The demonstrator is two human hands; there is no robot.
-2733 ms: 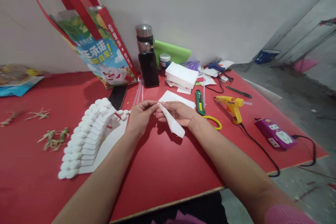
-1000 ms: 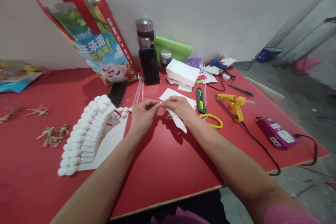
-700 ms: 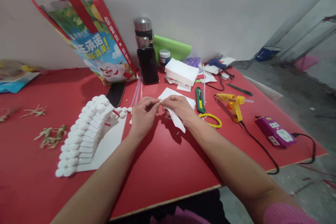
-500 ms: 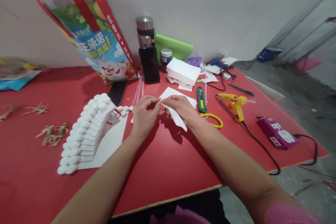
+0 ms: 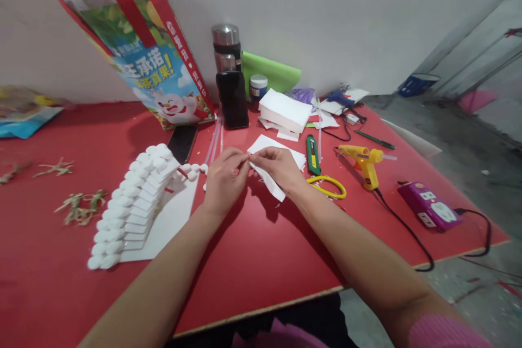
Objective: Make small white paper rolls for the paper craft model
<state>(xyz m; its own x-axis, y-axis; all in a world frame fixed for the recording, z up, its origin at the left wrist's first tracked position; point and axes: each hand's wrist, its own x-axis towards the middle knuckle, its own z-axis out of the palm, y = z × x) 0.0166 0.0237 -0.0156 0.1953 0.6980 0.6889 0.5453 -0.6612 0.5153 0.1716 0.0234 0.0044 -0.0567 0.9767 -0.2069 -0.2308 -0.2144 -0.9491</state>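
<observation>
Over the middle of the red table, my left hand (image 5: pixel 225 180) and my right hand (image 5: pixel 278 167) meet with their fingertips pinched together. A strip of white paper (image 5: pixel 269 184) runs out from under my right fingers and hangs toward me. My left fingertips close at the strip's far end; what lies right between them is too small to make out. Behind my hands rest white sheets (image 5: pixel 281 144). Left of them stands a curved, stepped white model (image 5: pixel 138 204) edged with rounded white pieces, on a white base sheet.
To the right lie a green utility knife (image 5: pixel 312 155), yellow-handled scissors (image 5: pixel 336 187), a yellow glue gun (image 5: pixel 365 163) and a purple power strip (image 5: pixel 430 206). At the back stand a bag (image 5: pixel 163 65), a flask (image 5: pixel 226 41), a black phone (image 5: pixel 233 100) and a paper stack (image 5: pixel 283 111).
The white strip has shifted slightly, its loose lower end drawing in toward my right hand. Both hands stay pinched in nearly the same place. The view has moved a little.
</observation>
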